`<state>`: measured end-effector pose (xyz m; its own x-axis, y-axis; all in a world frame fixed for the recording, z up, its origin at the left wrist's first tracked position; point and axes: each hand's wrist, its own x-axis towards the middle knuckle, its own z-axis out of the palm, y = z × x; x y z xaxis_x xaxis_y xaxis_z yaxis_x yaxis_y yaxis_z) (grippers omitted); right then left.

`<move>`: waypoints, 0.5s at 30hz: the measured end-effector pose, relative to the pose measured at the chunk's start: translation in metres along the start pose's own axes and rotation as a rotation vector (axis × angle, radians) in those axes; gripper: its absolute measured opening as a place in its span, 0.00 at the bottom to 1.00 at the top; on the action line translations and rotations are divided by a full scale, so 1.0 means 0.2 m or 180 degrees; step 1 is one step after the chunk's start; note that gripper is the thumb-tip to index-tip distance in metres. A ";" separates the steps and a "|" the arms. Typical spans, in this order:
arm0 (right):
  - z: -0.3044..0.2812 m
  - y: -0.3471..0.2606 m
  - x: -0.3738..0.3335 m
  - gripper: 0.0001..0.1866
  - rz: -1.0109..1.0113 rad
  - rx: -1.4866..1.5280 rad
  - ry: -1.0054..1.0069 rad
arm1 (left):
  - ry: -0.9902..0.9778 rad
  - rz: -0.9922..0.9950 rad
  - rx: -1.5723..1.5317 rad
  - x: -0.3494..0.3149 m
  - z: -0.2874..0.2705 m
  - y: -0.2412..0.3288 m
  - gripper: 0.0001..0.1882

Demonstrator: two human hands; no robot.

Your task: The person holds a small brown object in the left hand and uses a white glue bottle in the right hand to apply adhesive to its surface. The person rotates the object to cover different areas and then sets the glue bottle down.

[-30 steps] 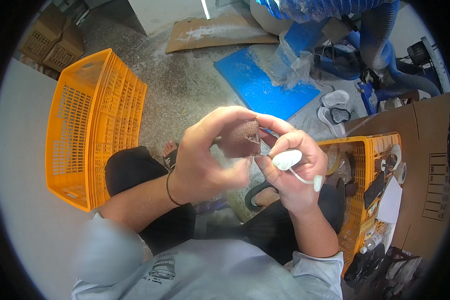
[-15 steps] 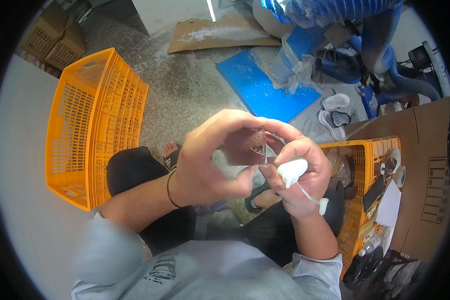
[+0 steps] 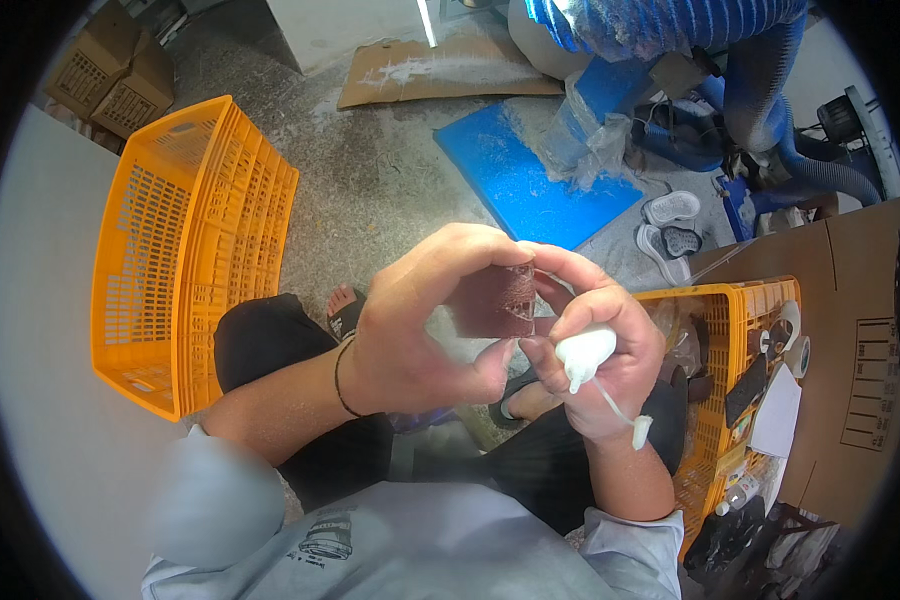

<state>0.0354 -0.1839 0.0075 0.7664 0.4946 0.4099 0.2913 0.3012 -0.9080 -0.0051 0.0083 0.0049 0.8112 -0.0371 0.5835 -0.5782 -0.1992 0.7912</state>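
A dark reddish-brown block (image 3: 490,303), with a rough, broken-looking right edge, is held up in front of my lap. My left hand (image 3: 395,315) curls round it from the left, thumb below and fingers above. Against my right palm rests a small white squeeze bottle (image 3: 585,356), nozzle pointing down, its cap (image 3: 641,432) dangling on a thin strap. The fingers of my right hand (image 3: 620,345) are bent round this bottle, and its forefinger and thumb reach the block's right edge. Anything pinched between those fingertips is too small to make out.
Stacked orange crates (image 3: 195,250) stand on the left. At right, another orange crate (image 3: 705,480) carries tape, paper and a clear bottle. Ahead on the floor lie a blue board (image 3: 540,180), cardboard (image 3: 440,72) and white shoes (image 3: 667,235). Blue ribbed hoses (image 3: 760,100) hang beyond.
Both hands keep their grips. The block has dropped slightly, and the white bottle has tipped and lowered a little, with its cap swinging down.
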 end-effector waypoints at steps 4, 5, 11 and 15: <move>0.01 -0.01 -0.01 0.13 0.0160 0.0207 0.0186 | -0.0006 0.0111 0.0103 0.01 0.00 0.00 0.35; 0.02 -0.01 -0.01 0.13 0.0163 0.0220 0.0188 | 0.0002 0.0101 0.0083 0.01 0.00 0.00 0.35; 0.01 -0.01 -0.01 0.13 0.0151 0.0244 0.0160 | 0.0030 0.0004 -0.0041 0.00 0.01 0.00 0.34; 0.01 -0.01 0.00 0.14 0.0048 0.0018 0.0145 | -0.0174 0.0019 0.0033 0.00 -0.01 -0.01 0.36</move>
<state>0.0336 -0.1825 0.0088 0.7960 0.4615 0.3917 0.2764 0.2986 -0.9135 -0.0043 0.0113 0.0029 0.8115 -0.0917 0.5771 -0.5823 -0.2089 0.7857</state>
